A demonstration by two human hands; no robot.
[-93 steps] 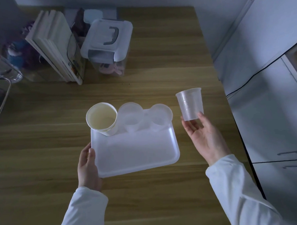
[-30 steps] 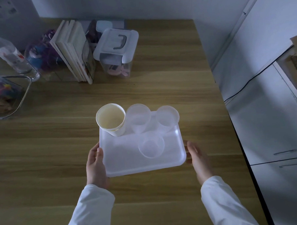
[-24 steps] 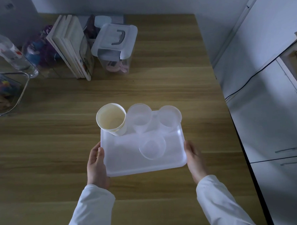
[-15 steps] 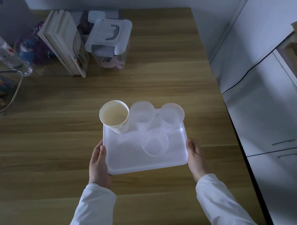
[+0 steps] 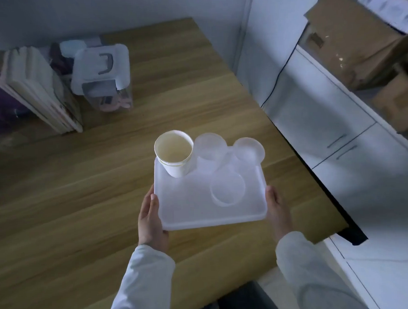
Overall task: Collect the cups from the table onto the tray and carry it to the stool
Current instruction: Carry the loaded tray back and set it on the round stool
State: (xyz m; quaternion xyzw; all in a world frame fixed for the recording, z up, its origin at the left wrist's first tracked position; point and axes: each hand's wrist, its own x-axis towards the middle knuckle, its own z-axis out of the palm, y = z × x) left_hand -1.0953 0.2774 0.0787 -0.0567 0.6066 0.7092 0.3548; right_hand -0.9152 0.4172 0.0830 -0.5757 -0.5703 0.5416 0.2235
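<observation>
A white plastic tray (image 5: pixel 189 208) is held above the wooden table (image 5: pixel 67 195). My left hand (image 5: pixel 150 221) grips its left edge and my right hand (image 5: pixel 276 208) grips its right edge. On the tray stand a white paper cup (image 5: pixel 174 155) at the far left corner, two clear plastic cups (image 5: pixel 210 151) (image 5: pixel 248 151) along the far edge, and another clear cup (image 5: pixel 227 188) nearer the middle right. No stool is in view.
At the table's far left stand a row of books (image 5: pixel 39 89) and a clear lidded box with a handle (image 5: pixel 101 77). White cabinets (image 5: pixel 337 134) run along the right, with cardboard boxes (image 5: pixel 357 38) on top. The table's right corner is near my right arm.
My right hand set the last clear cup on the tray, then took hold of the tray's right edge. The tray has since risen off the table and the view has swung to the right.
</observation>
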